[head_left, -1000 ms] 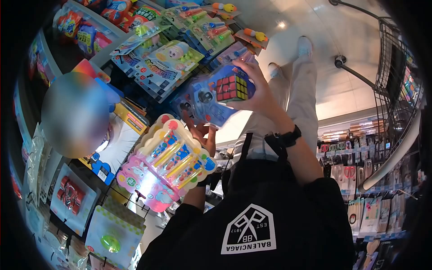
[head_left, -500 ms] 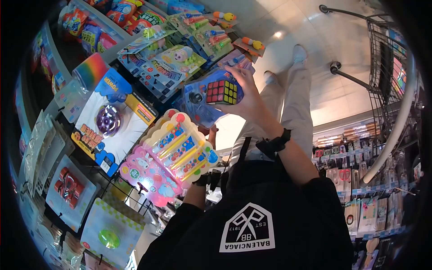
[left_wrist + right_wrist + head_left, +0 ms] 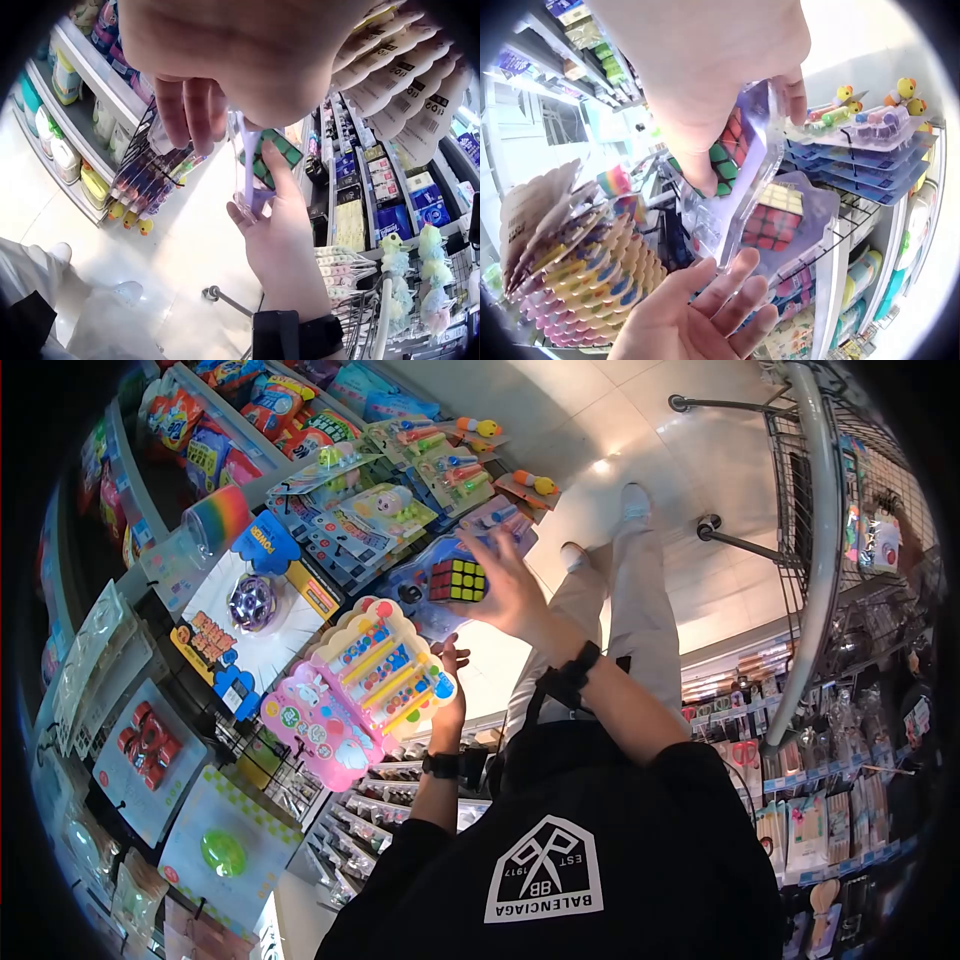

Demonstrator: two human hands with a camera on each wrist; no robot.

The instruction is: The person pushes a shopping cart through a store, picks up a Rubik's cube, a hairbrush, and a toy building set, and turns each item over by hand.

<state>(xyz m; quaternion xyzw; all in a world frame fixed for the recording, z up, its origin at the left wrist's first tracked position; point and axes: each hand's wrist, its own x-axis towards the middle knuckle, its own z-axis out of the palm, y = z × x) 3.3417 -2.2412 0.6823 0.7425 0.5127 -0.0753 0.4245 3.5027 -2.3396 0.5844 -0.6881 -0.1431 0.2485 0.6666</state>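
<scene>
Right hand [image 3: 512,595]; packaged cube [image 3: 458,581] in grip

The puzzle cube [image 3: 459,581] has black-edged red, yellow and green squares.

Left hand [image 3: 453,660], one; right hand [image 3: 513,596], one; packaged puzzle cubes [image 3: 724,169], two, right-wrist view; pale shoes [image 3: 635,503], two; purple ball toy [image 3: 252,604], one; carded red toy [image 3: 150,745], one; wire trolley [image 3: 823,510], one.
</scene>
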